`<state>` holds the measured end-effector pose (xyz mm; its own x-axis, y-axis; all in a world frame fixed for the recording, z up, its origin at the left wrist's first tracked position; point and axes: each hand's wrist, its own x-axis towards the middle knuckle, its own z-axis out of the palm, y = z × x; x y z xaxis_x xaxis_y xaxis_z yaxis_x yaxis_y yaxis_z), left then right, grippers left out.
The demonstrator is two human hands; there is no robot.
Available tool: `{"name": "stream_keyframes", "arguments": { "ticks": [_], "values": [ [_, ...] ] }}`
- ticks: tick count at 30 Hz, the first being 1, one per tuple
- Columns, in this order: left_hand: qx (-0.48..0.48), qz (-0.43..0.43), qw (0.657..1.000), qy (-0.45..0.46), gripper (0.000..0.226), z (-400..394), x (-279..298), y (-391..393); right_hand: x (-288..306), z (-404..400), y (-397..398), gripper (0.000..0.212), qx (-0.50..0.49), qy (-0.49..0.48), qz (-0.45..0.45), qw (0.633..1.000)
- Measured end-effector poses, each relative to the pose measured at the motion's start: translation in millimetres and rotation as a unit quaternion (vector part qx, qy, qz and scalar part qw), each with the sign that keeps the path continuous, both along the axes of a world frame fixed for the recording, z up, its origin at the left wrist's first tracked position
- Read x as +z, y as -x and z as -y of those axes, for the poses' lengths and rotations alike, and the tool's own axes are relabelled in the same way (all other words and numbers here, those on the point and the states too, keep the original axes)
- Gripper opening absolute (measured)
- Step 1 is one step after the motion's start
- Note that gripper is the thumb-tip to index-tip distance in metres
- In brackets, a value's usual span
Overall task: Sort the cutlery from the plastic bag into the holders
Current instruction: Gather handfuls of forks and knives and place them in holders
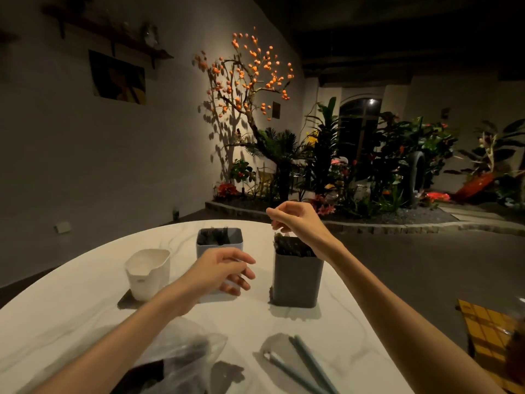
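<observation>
Black plastic cutlery (292,247) stands packed in the tall dark grey rectangular holder (297,282) on the white marble-patterned table (71,317), and more dark pieces fill the light grey square holder (220,241) behind the left hand. The white plastic holder (147,273) sits to the left on a dark coaster. The right hand (295,220) hovers just above the dark grey holder, fingertips drawn together and pointing down; whether they pinch anything I cannot tell. The left hand (221,270) floats before the light grey holder, fingers loosely spread, holding nothing. The crumpled clear plastic bag (184,356) with dark contents lies near the front edge, beside pale blue-green sticks (306,365).
</observation>
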<state>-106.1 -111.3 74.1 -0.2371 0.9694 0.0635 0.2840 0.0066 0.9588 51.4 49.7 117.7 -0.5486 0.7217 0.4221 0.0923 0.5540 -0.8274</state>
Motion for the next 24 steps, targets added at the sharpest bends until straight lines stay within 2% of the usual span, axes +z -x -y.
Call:
{"name": "stream_keyframes", "arguments": {
  "ticks": [4,7,10,12,16,18,20,22,24],
  "values": [
    [0.006,-0.059,0.998,0.011,0.014,48,-5,20,-11,78,15,0.028,0.069,-0.003,0.072,0.995],
    [0.044,-0.152,0.987,-0.013,0.015,86,-19,40,-40,131,34,0.031,0.129,-0.015,0.103,0.986],
    [0.047,-0.247,0.968,0.010,0.010,122,-37,59,-78,169,55,0.031,0.178,-0.067,0.194,0.962],
    [0.025,-0.321,0.945,0.054,0.012,144,-49,73,-102,185,66,0.022,0.199,-0.126,0.257,0.937],
    [-0.012,-0.479,0.869,0.125,0.015,177,-62,88,-132,204,75,0.017,0.227,-0.227,0.345,0.882],
    [-0.012,-0.515,0.847,0.127,0.029,189,-64,87,-137,209,76,0.015,0.214,-0.280,0.361,0.863],
    [-0.019,-0.538,0.833,0.126,0.051,195,-68,87,-136,215,74,0.018,0.178,-0.332,0.366,0.851],
    [-0.032,-0.546,0.823,0.156,0.086,199,-74,93,-137,217,74,0.036,0.125,-0.367,0.363,0.847],
    [-0.041,-0.538,0.818,0.198,0.112,201,-77,98,-138,217,74,0.067,0.088,-0.358,0.384,0.847]
  ]
}}
